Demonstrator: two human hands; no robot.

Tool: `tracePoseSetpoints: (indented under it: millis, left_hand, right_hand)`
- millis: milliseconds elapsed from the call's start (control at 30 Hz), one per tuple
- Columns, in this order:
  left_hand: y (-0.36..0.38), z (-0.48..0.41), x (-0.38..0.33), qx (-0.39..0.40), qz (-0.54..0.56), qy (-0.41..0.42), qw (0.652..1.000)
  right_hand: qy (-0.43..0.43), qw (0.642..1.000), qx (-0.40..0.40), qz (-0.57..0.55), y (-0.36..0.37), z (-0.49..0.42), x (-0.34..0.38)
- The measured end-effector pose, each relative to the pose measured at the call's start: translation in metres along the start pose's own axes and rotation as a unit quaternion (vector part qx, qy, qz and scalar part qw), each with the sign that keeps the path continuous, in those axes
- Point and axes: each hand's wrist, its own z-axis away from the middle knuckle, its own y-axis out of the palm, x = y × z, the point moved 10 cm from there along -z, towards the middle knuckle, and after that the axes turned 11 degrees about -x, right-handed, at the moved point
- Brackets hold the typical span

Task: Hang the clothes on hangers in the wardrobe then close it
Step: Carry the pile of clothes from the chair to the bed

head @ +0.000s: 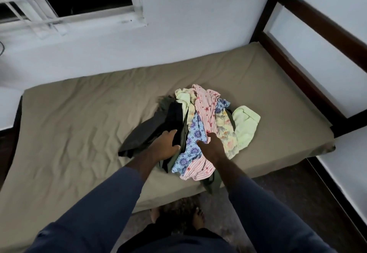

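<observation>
A heap of clothes lies on the bed near its front edge. It holds a dark garment [151, 127], a blue flowered piece [193, 133], a pink striped piece [206, 111] and a pale green piece [245, 123]. My left hand [164, 143] rests on the dark garment with its fingers curling over the cloth. My right hand [213, 145] lies on the blue and pink pieces, fingers bent down into them. No hanger and no wardrobe are in view.
The bed has a creased olive sheet [79, 125] and a dark wooden frame [309, 58] at the right. A barred window [79, 0] is in the wall behind. My bare feet [196, 219] stand on the dark floor by the bed.
</observation>
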Motion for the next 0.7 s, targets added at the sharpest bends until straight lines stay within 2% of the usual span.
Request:
tracePoseSetpoints:
  millis: [200,300,400,567,700]
  left_hand:
    - [0.018,0.013,-0.032,0.034,-0.036,0.066,0.997]
    - [0.031,0.021,-0.060,0.060,-0.062,0.135,0.987]
    - [0.045,0.039,-0.085,0.084,-0.076,0.203,0.973]
    - [0.070,0.099,-0.104,0.112,-0.090,0.304,0.942]
    - [0.104,0.149,-0.094,0.151,-0.099,0.350,0.919]
  right_hand:
    - [0.058,0.997,-0.052,-0.012,-0.034,0.036,-0.044]
    - [0.081,0.990,-0.110,-0.021,-0.062,0.073,-0.071]
    - [0.144,0.973,-0.176,-0.027,-0.081,0.123,-0.108]
    - [0.215,0.946,-0.235,-0.054,-0.064,0.214,-0.155]
    - [0.260,0.925,-0.267,-0.070,-0.030,0.285,-0.186]
